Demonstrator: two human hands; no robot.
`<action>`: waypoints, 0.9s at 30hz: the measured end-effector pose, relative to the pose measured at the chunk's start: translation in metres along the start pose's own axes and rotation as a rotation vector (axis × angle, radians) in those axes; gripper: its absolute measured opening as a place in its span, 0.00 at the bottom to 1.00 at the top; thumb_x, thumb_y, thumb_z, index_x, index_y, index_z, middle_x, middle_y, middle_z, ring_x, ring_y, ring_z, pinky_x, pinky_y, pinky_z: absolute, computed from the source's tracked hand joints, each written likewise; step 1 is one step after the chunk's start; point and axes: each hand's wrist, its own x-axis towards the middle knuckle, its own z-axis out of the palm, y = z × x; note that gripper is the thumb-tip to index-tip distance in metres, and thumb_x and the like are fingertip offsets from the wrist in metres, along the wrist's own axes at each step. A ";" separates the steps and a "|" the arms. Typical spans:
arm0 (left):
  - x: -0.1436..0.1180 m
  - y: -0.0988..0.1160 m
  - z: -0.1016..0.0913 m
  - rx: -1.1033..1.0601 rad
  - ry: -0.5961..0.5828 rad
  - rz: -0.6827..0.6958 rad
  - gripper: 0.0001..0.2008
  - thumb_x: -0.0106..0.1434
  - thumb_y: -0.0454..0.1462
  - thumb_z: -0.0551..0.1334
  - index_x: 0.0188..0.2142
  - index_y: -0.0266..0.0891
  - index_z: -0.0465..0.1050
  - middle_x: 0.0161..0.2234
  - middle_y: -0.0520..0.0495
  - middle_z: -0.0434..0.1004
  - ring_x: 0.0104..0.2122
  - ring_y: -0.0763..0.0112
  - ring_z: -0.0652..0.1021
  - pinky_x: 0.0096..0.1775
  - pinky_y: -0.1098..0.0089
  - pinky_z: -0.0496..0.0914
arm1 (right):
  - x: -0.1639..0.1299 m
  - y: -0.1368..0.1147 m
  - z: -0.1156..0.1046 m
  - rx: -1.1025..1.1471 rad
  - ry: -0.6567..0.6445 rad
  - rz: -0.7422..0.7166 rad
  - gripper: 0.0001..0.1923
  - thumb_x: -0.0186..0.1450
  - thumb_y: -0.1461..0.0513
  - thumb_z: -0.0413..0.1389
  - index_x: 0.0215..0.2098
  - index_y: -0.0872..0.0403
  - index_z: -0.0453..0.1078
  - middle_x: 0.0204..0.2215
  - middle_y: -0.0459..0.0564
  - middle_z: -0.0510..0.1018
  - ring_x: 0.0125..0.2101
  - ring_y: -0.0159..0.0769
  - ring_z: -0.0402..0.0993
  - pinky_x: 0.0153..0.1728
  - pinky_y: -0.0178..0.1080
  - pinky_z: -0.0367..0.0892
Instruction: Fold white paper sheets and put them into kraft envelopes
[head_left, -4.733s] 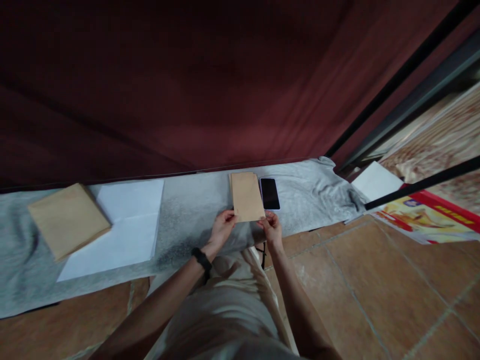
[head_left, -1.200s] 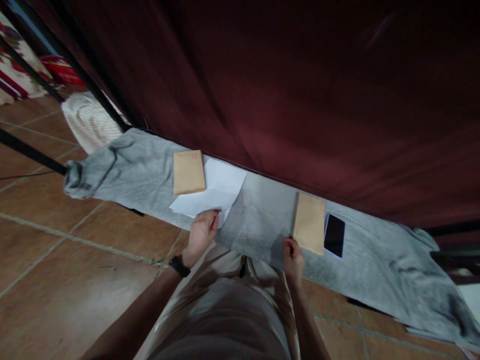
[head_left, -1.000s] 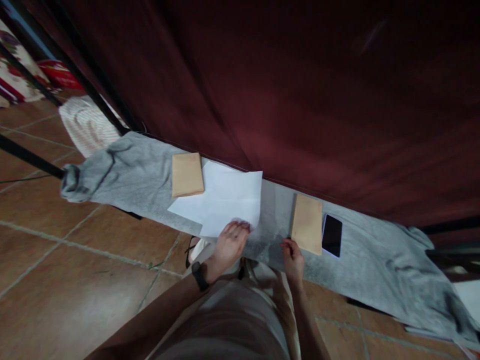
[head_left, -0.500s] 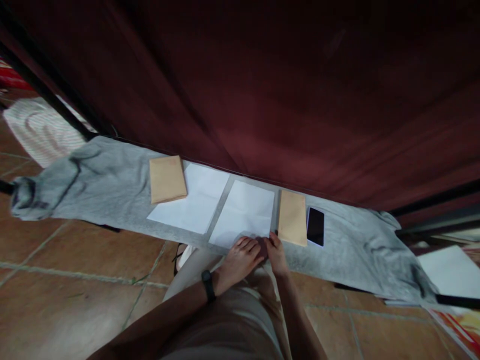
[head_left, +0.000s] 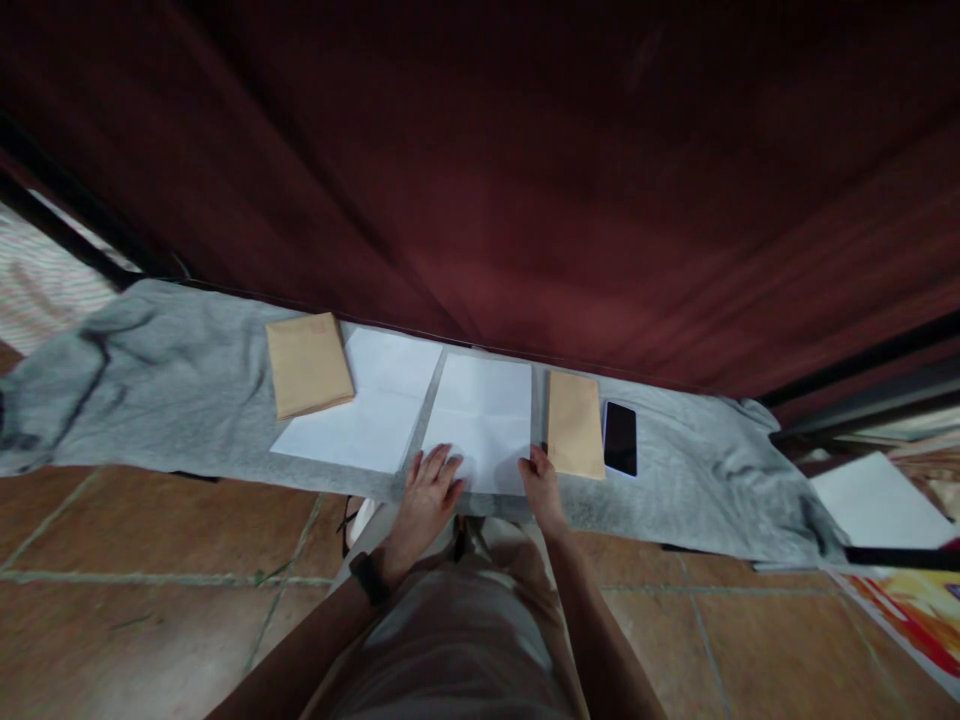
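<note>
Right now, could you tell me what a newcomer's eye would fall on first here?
Probably the white sheet lying flat on the grey cloth, with the left hand and right hand pressed on its near edge. A brown envelope and a dark phone lie just right of it, below a dark red curtain.

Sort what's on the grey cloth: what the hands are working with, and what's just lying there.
In hand:
left hand and right hand flat on the white sheet
brown envelope beside the right hand

Lying about:
phone
second envelope
other white sheet
grey cloth
</note>
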 end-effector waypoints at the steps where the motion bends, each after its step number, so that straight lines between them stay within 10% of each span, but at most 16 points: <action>1: 0.000 0.000 0.000 0.000 -0.007 0.005 0.17 0.74 0.40 0.54 0.57 0.40 0.73 0.62 0.35 0.73 0.65 0.53 0.70 0.66 0.43 0.60 | -0.002 0.001 0.000 0.001 0.000 -0.002 0.13 0.59 0.54 0.54 0.35 0.52 0.74 0.25 0.44 0.75 0.28 0.36 0.69 0.33 0.37 0.67; 18: 0.007 -0.003 -0.009 0.045 -0.113 0.112 0.19 0.73 0.43 0.59 0.60 0.41 0.71 0.65 0.35 0.70 0.65 0.52 0.70 0.68 0.41 0.56 | -0.007 -0.002 0.005 0.062 0.028 -0.009 0.23 0.63 0.50 0.54 0.50 0.55 0.73 0.40 0.54 0.83 0.39 0.42 0.79 0.43 0.43 0.74; 27: 0.009 -0.002 -0.010 0.025 -0.108 0.117 0.18 0.72 0.43 0.59 0.58 0.42 0.73 0.62 0.38 0.74 0.62 0.54 0.73 0.65 0.49 0.63 | -0.008 -0.006 0.000 -0.336 0.059 -0.107 0.24 0.67 0.58 0.48 0.58 0.57 0.69 0.42 0.57 0.81 0.40 0.43 0.79 0.44 0.44 0.75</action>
